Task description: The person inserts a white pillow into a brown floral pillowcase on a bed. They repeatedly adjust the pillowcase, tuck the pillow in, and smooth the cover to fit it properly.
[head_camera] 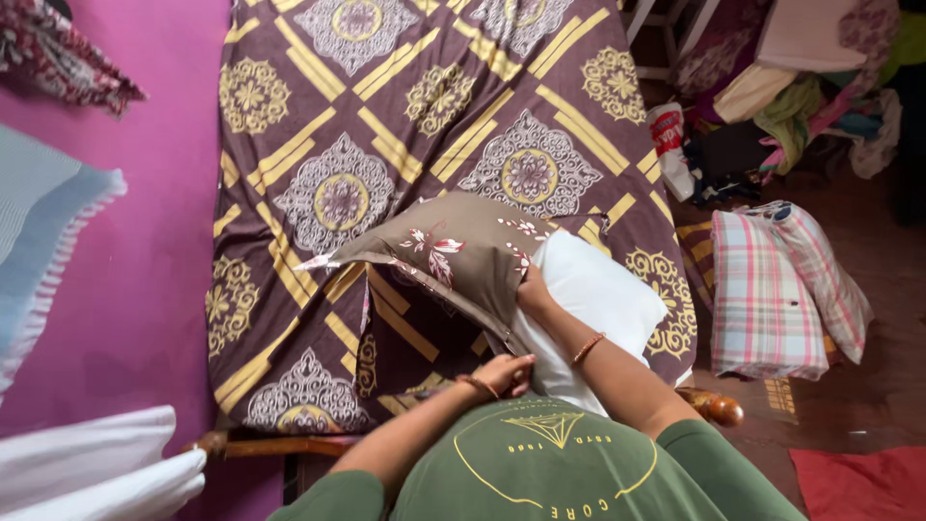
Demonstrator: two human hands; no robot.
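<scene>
A bed is seen from above, covered by a brown bedsheet [386, 125] patterned with yellow bars and pale medallions, filling the upper centre of the frame. At lower centre, two bare forearms are extended from a green shirt [550, 463]. The right hand [532, 289] is raised and bent at the wrist, its fingers closed on the open edge of a brown floral pillowcase [453, 253] where it meets a white pillow [598, 294]. The left hand [506, 371] is held lower, nearer the body, its fingers curled over the pillow's near corner and the case's lower hem.

The pillow is seen partly inside the case, its white bulk exposed toward the right edge of the bed. The case is spread toward the frame's centre, with one corner pointed left. Open sheet is left above and to the left of the hands. A pink wall [145, 241] is met at the bed's left edge. At right, a checked pillow [772, 289] and piled clothes [801, 106] are seen on the floor beside the bed.
</scene>
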